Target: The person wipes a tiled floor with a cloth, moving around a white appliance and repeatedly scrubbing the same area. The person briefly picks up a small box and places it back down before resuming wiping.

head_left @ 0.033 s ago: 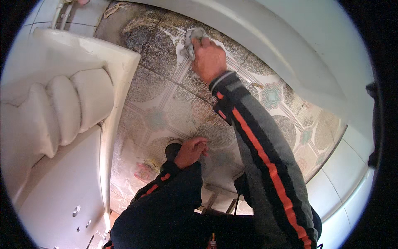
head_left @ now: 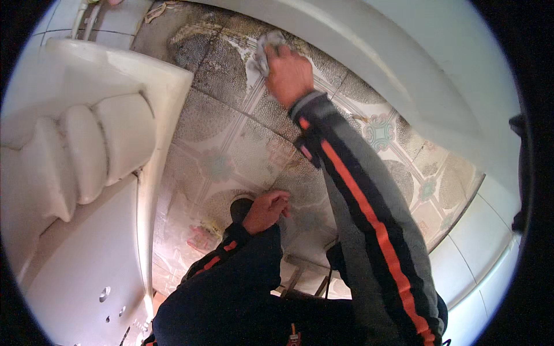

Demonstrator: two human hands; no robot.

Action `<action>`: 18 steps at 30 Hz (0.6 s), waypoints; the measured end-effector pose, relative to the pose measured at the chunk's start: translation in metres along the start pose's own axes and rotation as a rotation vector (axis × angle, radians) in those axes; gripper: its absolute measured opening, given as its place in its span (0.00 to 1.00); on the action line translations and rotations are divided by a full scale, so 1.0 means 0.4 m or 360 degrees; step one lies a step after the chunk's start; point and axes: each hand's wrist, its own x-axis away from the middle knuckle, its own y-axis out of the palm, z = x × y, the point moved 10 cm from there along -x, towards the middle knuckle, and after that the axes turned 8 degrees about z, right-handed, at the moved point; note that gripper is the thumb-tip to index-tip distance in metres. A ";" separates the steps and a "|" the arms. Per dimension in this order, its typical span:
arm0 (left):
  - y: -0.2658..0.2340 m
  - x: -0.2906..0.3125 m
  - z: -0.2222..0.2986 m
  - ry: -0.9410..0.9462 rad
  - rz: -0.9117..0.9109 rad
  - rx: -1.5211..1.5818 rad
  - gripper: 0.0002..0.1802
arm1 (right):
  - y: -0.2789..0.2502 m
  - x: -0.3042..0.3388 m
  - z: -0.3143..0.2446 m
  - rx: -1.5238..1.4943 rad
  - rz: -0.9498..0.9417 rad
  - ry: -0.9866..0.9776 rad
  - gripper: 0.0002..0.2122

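My right hand (head_left: 290, 75) is stretched far forward, its fingers closed over a crumpled grey-white rag (head_left: 266, 51). The rag presses on the dirty, patterned floor tiles (head_left: 236, 147), where pale, cleaner-looking patches show next to dark grime. Nearer to me, my left hand (head_left: 266, 211) hangs loose over my knee, fingers slightly bent and apart, holding nothing. A dark shoe (head_left: 241, 209) shows partly behind that hand.
A white bathtub-like side (head_left: 404, 63) curves along the far right of the floor. On the left stands a cream moulded ceramic fixture (head_left: 130, 138). White pipes (head_left: 86, 23) rise at the back left, near a scrap of cloth or paper (head_left: 158, 11). White wall tiles (head_left: 470, 245) border the right.
My right hand and the rag have shifted slightly forward and to the left over the tiles. The left hand stays on the knee.
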 end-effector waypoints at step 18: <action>0.013 -0.012 -0.020 -0.0128 -0.0068 0.0093 0.15 | 0.070 -0.081 0.010 -0.0076 -0.0016 0.0245 0.23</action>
